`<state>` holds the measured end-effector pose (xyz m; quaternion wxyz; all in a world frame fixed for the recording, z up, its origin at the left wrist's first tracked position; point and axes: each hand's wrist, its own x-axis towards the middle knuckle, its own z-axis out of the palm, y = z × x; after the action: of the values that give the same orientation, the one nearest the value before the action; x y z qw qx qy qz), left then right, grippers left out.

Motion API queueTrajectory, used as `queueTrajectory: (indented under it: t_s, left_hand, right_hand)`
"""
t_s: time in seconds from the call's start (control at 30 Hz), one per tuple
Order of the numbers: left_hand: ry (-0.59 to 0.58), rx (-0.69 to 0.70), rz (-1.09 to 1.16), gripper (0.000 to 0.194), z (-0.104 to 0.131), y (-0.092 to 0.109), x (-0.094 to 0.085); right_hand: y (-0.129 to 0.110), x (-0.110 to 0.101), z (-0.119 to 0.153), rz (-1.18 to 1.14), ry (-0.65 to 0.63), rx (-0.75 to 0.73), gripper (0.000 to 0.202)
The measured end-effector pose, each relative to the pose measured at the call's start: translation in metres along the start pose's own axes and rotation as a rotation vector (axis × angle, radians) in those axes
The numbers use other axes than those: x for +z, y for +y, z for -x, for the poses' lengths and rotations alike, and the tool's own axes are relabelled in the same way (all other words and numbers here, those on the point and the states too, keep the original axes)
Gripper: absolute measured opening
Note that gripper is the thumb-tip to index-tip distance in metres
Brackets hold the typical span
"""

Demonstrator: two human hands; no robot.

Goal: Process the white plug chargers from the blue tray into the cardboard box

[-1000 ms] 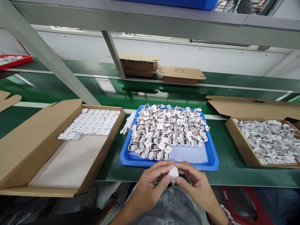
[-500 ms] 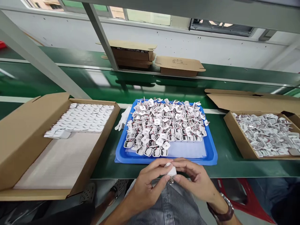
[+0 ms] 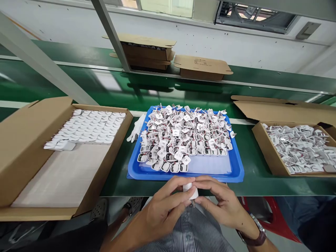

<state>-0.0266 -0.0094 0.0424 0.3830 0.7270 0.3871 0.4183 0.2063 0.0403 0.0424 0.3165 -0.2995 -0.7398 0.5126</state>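
A small white plug adapter [image 3: 190,191] with metal prongs pointing down is held between both hands, just in front of the table edge. My left hand [image 3: 169,203] has its fingers closed round its left side. On its right side, my right hand [image 3: 219,199] pinches it with thumb and fingertips. Beyond the hands lies a blue tray [image 3: 237,164] holding many open white housings with wired prong caps. The cardboard box [image 3: 119,150] at left holds rows of closed white adapters on a pale liner. More white parts fill the box [image 3: 267,154] at right.
A white glove [image 3: 135,130] lies left of the tray. Two cardboard boxes [image 3: 202,66] stand on the back shelf. A metal post [image 3: 111,33] rises behind the tray. People's legs show at both lower sides, with a red stool [image 3: 282,222] at right.
My left fingers have shifted over the adapter, and its prongs show less than before. The camera view has tilted slightly, moving the surroundings up in the frame.
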Motion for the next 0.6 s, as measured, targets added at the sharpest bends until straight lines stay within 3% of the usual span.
queueTrajectory:
  t_s: [0.13, 0.4, 0.6]
  left_hand:
    - [0.076, 0.039, 0.009, 0.061, 0.000, 0.000, 0.008]
    - [0.205, -0.033, 0.116, 0.044, -0.003, -0.002, 0.021]
    - [0.288, -0.150, 0.355, 0.036, -0.004, -0.009, 0.024]
  right_hand:
    - [0.000, 0.002, 0.001, 0.014, 0.007, 0.004, 0.049]
    - [0.003, 0.009, 0.005, -0.104, 0.042, 0.152, 0.051]
    - [0.002, 0.011, 0.011, 0.005, 0.058, 0.083, 0.055]
